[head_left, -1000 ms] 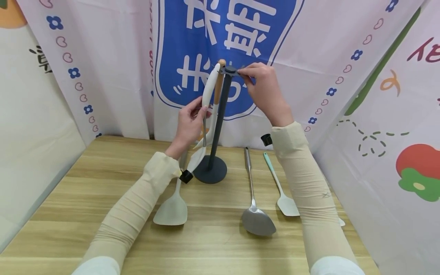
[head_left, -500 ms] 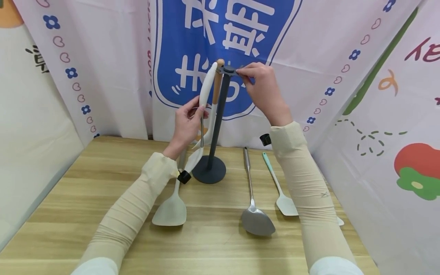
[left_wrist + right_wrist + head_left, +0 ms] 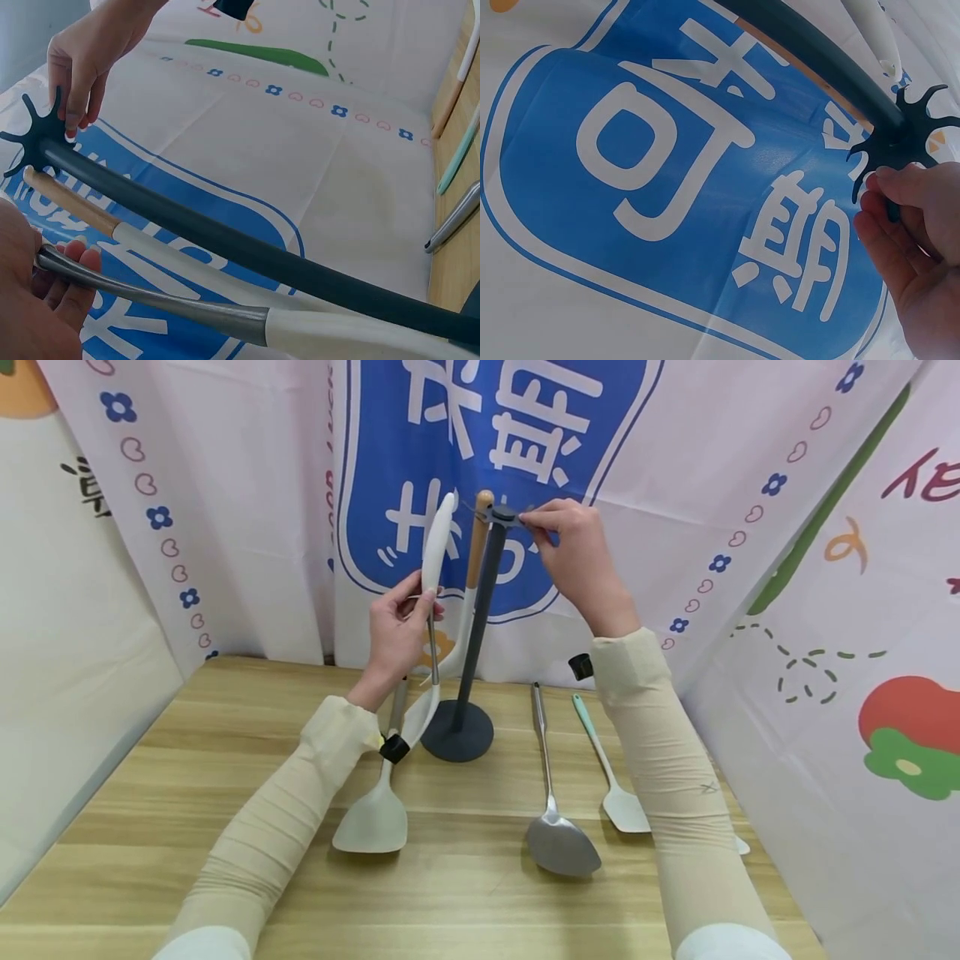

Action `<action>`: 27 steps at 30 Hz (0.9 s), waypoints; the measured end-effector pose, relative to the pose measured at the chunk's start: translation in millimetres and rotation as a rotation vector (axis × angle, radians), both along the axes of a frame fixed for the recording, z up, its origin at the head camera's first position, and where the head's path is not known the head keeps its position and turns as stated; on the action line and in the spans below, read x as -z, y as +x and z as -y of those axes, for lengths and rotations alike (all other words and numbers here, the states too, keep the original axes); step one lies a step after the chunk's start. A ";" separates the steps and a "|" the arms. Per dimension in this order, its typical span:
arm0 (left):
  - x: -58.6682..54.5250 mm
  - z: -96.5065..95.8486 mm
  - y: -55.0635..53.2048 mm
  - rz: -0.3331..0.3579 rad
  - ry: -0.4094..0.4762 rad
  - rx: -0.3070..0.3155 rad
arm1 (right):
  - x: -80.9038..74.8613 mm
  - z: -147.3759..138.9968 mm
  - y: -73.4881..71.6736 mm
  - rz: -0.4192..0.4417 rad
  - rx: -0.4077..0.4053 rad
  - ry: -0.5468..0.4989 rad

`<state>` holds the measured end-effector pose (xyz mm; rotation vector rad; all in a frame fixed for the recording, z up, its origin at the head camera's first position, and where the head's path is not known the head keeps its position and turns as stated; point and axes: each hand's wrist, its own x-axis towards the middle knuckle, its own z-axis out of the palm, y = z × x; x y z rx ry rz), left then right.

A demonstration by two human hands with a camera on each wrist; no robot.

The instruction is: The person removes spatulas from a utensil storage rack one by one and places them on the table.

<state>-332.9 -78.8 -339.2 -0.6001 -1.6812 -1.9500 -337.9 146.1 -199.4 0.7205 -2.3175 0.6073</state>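
In the head view my left hand (image 3: 401, 628) grips a white-handled kitchen utensil (image 3: 437, 545) with a metal neck and a pale head hanging downward. Its handle stands upright, a little left of the dark utensil stand (image 3: 487, 602). The left wrist view shows the metal neck (image 3: 150, 289) passing my fingers. My right hand (image 3: 577, 560) pinches one arm of the hook disc (image 3: 896, 146) on top of the stand. From a hook on the disc's left side hangs a utensil with a wooden handle (image 3: 477, 547) and a white shaft, its lower end partly hidden.
On the wooden table (image 3: 465, 902) lie a pale spatula (image 3: 372, 818) at left, a steel wok turner (image 3: 562, 846) and a green-handled spatula (image 3: 625, 810) at right. Another pale utensil end (image 3: 742, 845) shows beside my right sleeve. A printed curtain (image 3: 262, 527) stands behind.
My left hand has moved left with the white-handled utensil, whose top has come away from the hook disc and now stands apart from it. My right hand keeps its place on the disc.
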 end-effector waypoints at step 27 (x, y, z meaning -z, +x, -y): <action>12.7 16.6 12.9 -0.043 0.042 -0.073 | 1.1 -2.7 -2.2 -0.013 -0.016 -0.012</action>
